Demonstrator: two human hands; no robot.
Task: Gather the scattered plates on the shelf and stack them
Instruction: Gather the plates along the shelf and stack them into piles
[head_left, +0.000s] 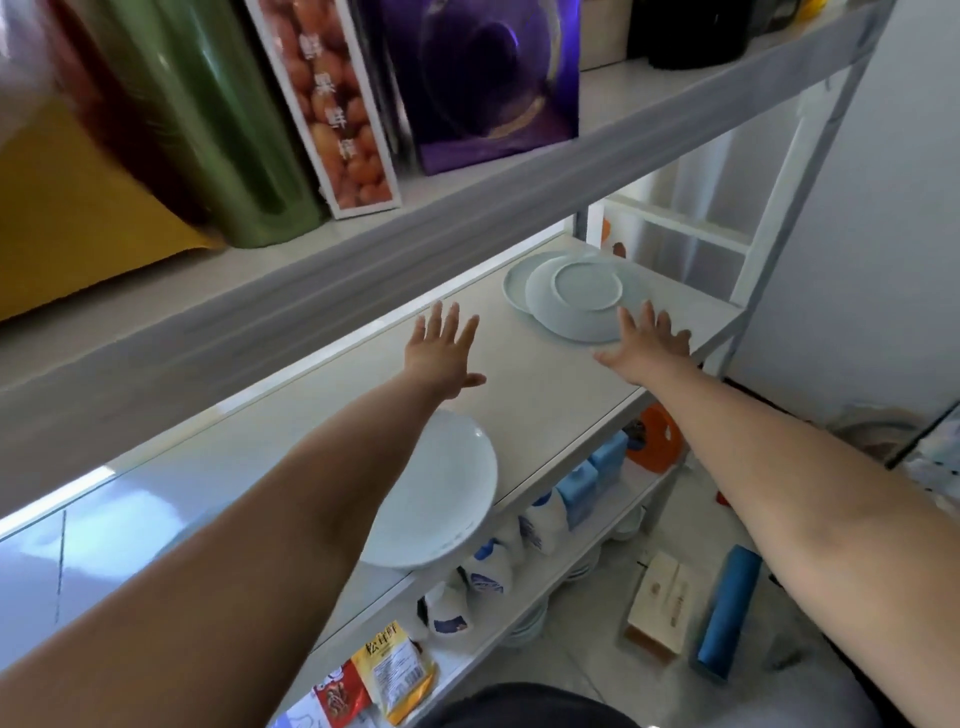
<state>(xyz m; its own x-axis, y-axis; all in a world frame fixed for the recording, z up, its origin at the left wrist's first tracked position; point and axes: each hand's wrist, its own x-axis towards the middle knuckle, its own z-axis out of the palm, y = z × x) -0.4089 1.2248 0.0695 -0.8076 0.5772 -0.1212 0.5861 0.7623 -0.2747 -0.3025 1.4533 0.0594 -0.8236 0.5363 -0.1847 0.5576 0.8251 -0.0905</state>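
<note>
On the pale middle shelf (545, 379) lie pale plates. A white plate (441, 493) sits upright near the front edge, partly under my left forearm. Farther right, an upturned pale green plate (587, 291) rests overlapping another plate (517, 283) behind it. My left hand (441, 348) hovers over the bare shelf between the two groups, fingers spread, holding nothing. My right hand (647, 340) is spread flat at the near rim of the upturned plate, fingertips touching or just over its edge.
The shelf above (363, 270) carries bags and boxes and its grey front rail hangs low over the plates. The lower shelf holds bottles (488, 566), blue cartons and snack packets (379, 670). A box and a blue roll (727, 608) lie on the floor.
</note>
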